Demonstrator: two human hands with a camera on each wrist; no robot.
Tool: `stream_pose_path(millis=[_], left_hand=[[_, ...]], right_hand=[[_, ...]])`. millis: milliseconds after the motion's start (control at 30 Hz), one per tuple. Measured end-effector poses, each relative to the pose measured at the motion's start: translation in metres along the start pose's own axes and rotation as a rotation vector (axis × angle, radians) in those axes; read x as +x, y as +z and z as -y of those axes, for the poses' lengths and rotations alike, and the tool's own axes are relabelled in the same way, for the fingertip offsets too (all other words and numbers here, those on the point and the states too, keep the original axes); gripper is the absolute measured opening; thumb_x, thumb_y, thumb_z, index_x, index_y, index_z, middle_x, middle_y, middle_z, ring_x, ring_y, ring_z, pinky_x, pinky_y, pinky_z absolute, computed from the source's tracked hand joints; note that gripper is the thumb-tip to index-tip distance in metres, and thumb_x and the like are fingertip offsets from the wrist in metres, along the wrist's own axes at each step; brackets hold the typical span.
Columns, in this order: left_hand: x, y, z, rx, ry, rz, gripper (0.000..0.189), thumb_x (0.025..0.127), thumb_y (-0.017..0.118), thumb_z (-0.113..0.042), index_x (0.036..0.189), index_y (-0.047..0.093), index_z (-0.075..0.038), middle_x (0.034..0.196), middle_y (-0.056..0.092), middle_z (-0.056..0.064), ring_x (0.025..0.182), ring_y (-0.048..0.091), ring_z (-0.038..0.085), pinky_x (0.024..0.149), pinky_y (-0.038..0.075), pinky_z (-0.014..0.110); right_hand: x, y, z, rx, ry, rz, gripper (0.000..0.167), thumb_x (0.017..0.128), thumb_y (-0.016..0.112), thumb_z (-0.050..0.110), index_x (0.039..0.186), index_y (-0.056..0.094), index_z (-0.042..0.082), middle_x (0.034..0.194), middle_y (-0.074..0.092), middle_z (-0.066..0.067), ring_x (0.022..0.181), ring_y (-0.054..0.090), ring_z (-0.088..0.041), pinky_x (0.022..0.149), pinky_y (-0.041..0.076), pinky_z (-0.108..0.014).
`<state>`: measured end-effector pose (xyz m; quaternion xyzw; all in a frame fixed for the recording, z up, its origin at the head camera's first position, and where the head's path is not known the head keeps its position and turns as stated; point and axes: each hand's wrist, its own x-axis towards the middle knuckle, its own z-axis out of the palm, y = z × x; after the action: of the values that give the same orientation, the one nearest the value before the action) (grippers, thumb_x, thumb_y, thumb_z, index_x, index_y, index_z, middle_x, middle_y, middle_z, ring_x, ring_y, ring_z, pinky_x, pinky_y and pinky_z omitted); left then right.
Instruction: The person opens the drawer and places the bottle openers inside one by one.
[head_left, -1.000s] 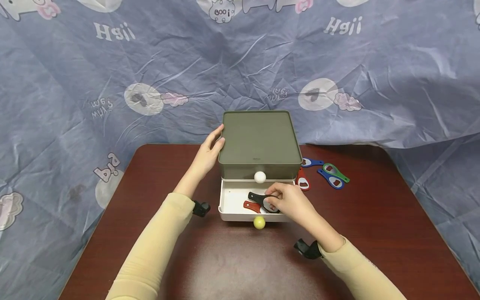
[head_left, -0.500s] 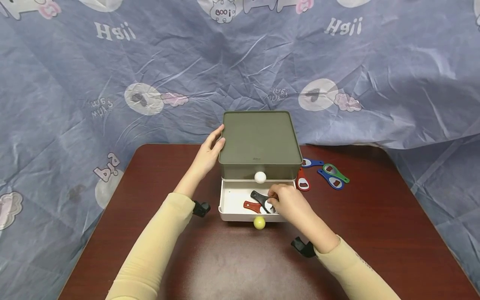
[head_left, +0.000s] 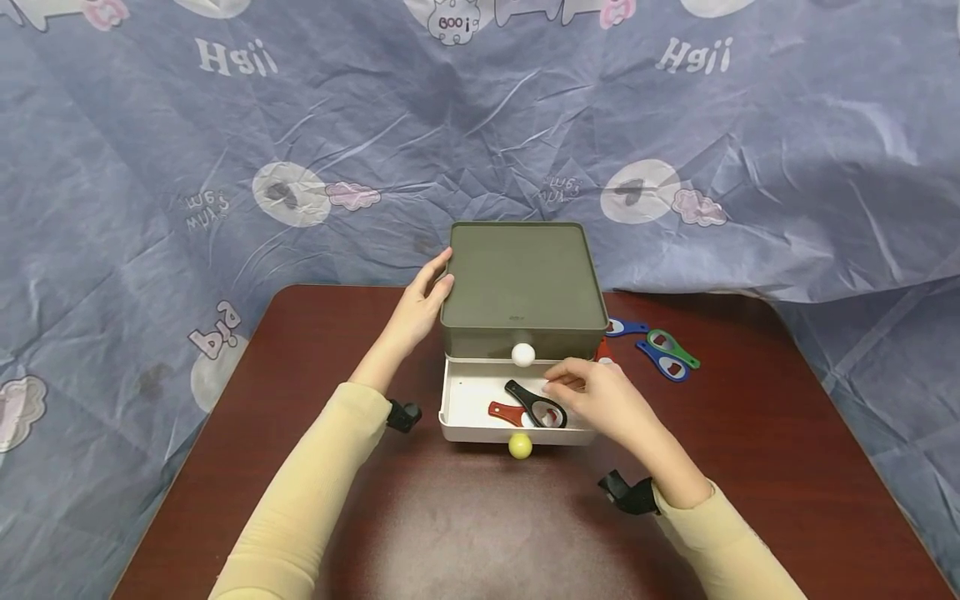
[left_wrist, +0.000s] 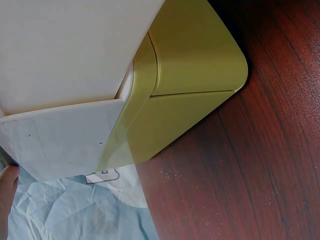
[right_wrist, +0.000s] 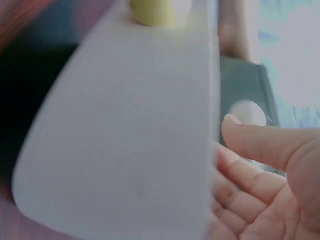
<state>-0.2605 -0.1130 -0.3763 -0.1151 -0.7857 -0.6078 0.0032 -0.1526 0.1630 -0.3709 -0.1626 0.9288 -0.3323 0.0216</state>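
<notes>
My left hand (head_left: 415,314) rests with extended fingers against the left side of a drawer box (head_left: 521,275) with a dark green top. Below it a white drawer (head_left: 472,434) with a yellow knob (head_left: 520,446) is pulled out. Inside lie a black bottle opener (head_left: 522,395) and, partly under it, a red bottle opener (head_left: 506,412). Over the drawer's right side hovers my right hand (head_left: 606,402), just right of the black opener and holding nothing. The right wrist view shows its fingers (right_wrist: 250,182) loosely bent, thumb apart, behind the drawer front.
On the table (head_left: 750,467), right of the box, lie a green bottle opener (head_left: 678,351), a blue bottle opener (head_left: 663,362), another blue one against the box, and a red one partly hidden by my right hand. A white knob (head_left: 523,355) marks the upper drawer. Patterned cloth (head_left: 420,108) hangs behind.
My right hand has let go of the black bottle opener, which now lies in the drawer across the red one, and has drawn slightly right. The left hand stays on the box.
</notes>
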Motion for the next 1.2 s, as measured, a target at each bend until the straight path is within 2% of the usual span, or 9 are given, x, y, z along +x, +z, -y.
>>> stream_pose_path(millis=[167, 333, 433, 567, 767, 900, 1000, 1100, 1200], left_hand=[[0.0, 0.001, -0.001, -0.004, -0.002, 0.01, 0.051, 0.106, 0.044, -0.033, 0.155, 0.031, -0.029, 0.16, 0.031, 0.006, 0.146, 0.034, 0.023, 0.118, 0.031, 0.043], [0.0, 0.001, -0.001, 0.007, -0.006, 0.016, 0.051, 0.106, 0.043, -0.034, 0.156, 0.03, -0.029, 0.161, 0.03, 0.005, 0.147, 0.032, 0.023, 0.119, 0.03, 0.044], [0.001, 0.001, -0.001, 0.002, -0.001, 0.012, 0.051, 0.106, 0.043, -0.033, 0.155, 0.031, -0.029, 0.161, 0.03, 0.005, 0.146, 0.033, 0.023, 0.119, 0.03, 0.043], [0.001, 0.001, 0.0, 0.006, 0.002, 0.007, 0.051, 0.106, 0.043, -0.033, 0.155, 0.031, -0.028, 0.161, 0.031, 0.006, 0.146, 0.032, 0.023, 0.119, 0.03, 0.042], [0.0, 0.002, -0.001, 0.011, -0.01, 0.003, 0.05, 0.106, 0.044, -0.032, 0.155, 0.032, -0.029, 0.161, 0.031, 0.004, 0.147, 0.031, 0.021, 0.119, 0.03, 0.043], [-0.001, 0.002, -0.002, 0.021, -0.006, -0.004, 0.05, 0.106, 0.043, -0.032, 0.155, 0.032, -0.029, 0.161, 0.031, 0.004, 0.148, 0.03, 0.021, 0.119, 0.029, 0.044], [-0.001, 0.002, -0.003, 0.016, -0.005, -0.005, 0.05, 0.106, 0.043, -0.032, 0.155, 0.032, -0.029, 0.16, 0.031, 0.004, 0.147, 0.03, 0.021, 0.119, 0.029, 0.043], [-0.001, 0.002, -0.003, 0.006, -0.003, -0.005, 0.05, 0.106, 0.044, -0.031, 0.155, 0.033, -0.028, 0.16, 0.032, 0.003, 0.147, 0.03, 0.02, 0.119, 0.029, 0.042], [0.0, 0.002, -0.002, 0.003, -0.006, -0.004, 0.05, 0.106, 0.043, -0.031, 0.155, 0.032, -0.028, 0.16, 0.031, 0.004, 0.147, 0.03, 0.02, 0.119, 0.029, 0.043]], right_hand=[[-0.003, -0.021, -0.01, 0.137, 0.072, -0.048, 0.019, 0.092, 0.071, 0.025, 0.105, 0.074, 0.012, 0.097, 0.076, -0.003, 0.089, 0.073, -0.018, 0.076, 0.056, -0.027], [-0.003, -0.037, -0.028, 0.331, 0.127, -0.073, 0.031, 0.094, 0.069, 0.025, 0.111, 0.069, 0.0, 0.101, 0.076, -0.014, 0.087, 0.074, -0.014, 0.075, 0.057, -0.02], [-0.001, -0.043, -0.042, 0.43, 0.15, -0.096, 0.034, 0.094, 0.069, 0.023, 0.111, 0.066, -0.005, 0.096, 0.077, -0.005, 0.083, 0.072, -0.005, 0.076, 0.058, -0.021], [0.002, -0.044, -0.063, 0.518, 0.184, -0.126, 0.034, 0.093, 0.069, 0.023, 0.11, 0.064, -0.006, 0.086, 0.074, 0.015, 0.08, 0.072, -0.002, 0.077, 0.058, -0.021], [0.012, -0.035, -0.096, 0.603, 0.226, -0.198, 0.038, 0.093, 0.069, 0.019, 0.113, 0.059, -0.012, 0.084, 0.072, 0.018, 0.079, 0.071, 0.0, 0.074, 0.058, -0.02], [0.02, -0.025, -0.116, 0.581, 0.3, -0.285, 0.043, 0.093, 0.069, 0.018, 0.12, 0.058, -0.014, 0.078, 0.069, 0.021, 0.071, 0.068, 0.005, 0.07, 0.057, -0.017], [0.027, -0.015, -0.129, 0.486, 0.37, -0.33, 0.043, 0.093, 0.07, 0.021, 0.121, 0.061, -0.009, 0.078, 0.067, 0.021, 0.068, 0.064, 0.008, 0.069, 0.056, -0.016], [0.032, -0.005, -0.139, 0.331, 0.424, -0.347, 0.04, 0.091, 0.072, 0.027, 0.118, 0.067, -0.002, 0.088, 0.073, 0.004, 0.07, 0.06, 0.006, 0.067, 0.053, -0.016], [0.037, 0.005, -0.145, 0.202, 0.47, -0.362, 0.038, 0.09, 0.073, 0.029, 0.114, 0.069, 0.0, 0.102, 0.073, -0.015, 0.077, 0.06, -0.006, 0.067, 0.046, -0.02]])
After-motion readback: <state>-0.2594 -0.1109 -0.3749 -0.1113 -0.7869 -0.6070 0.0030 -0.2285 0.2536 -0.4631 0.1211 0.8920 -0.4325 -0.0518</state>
